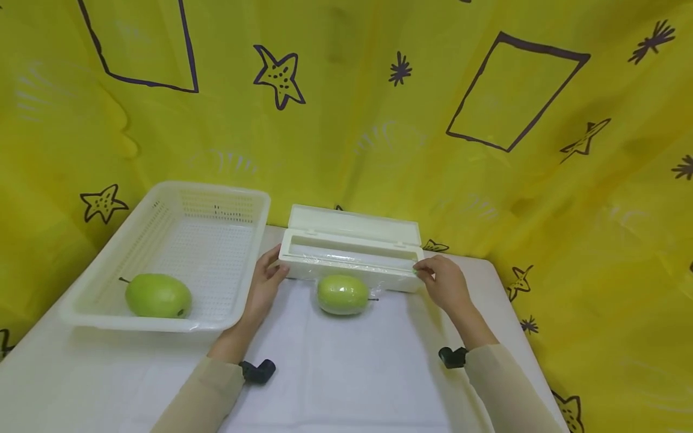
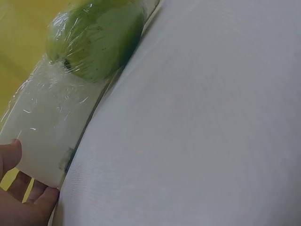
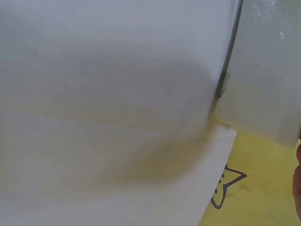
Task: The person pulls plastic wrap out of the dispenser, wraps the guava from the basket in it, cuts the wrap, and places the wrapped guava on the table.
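Note:
A white cling film dispenser box point(image 1: 352, 275) lies with its hinged lid point(image 1: 354, 225) raised and a roll of film point(image 1: 352, 257) inside. My left hand point(image 1: 265, 282) grips its left end, thumb on the front face and fingers around the end, as the left wrist view shows. At the other end, my right hand point(image 1: 445, 281) pinches the top front corner, where a small green bit shows by the fingertips. Clear film hangs down the front and covers an oval green fruit point(image 1: 342, 294) with a thin dark stem, which lies against the box.
To the left stands a white plastic basket point(image 1: 222, 325) with a second green fruit point(image 1: 158, 296) in its near left corner. A white cloth point(image 1: 346, 373) covers the table. Behind it hangs a yellow curtain point(image 1: 346, 120) with dark drawings. Both wrists wear small black devices point(image 1: 258, 371).

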Tool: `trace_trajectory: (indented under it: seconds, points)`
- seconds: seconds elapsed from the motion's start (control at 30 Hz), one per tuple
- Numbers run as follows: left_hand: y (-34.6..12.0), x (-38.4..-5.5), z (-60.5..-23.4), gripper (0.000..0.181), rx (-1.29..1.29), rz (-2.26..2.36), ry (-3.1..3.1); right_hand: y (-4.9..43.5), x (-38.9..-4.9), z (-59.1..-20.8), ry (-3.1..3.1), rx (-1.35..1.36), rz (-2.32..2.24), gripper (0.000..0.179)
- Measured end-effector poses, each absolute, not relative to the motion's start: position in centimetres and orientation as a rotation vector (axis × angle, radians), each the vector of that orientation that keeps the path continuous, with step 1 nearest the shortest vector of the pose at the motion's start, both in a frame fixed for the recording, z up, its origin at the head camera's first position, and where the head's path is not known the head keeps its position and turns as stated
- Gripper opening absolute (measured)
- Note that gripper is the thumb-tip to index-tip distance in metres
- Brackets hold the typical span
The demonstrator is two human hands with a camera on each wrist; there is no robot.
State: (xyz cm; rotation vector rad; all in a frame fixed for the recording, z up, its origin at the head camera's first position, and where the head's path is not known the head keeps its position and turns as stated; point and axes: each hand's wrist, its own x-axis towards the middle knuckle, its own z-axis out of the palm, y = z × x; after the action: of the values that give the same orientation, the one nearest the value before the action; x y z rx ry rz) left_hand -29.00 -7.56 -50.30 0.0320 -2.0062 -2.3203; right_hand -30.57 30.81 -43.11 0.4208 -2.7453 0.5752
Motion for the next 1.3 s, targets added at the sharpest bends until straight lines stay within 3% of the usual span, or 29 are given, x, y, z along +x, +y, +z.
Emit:
trace_trajectory:
  seconds: [0.37, 1.3]
  points:
    - [-7.5, -28.9, -50.1, 0.056, 0.019, -2.335, -1.989, 27.6, -30.9, -42.2, -2.809, 0.486, 0.554, 0.011]
    - [-7.5, -28.9, -50.1, 0.055, 0.018, -2.291, -2.017, 26.6, -31.2, -42.2, -2.858, 0.434, 0.756, 0.007]
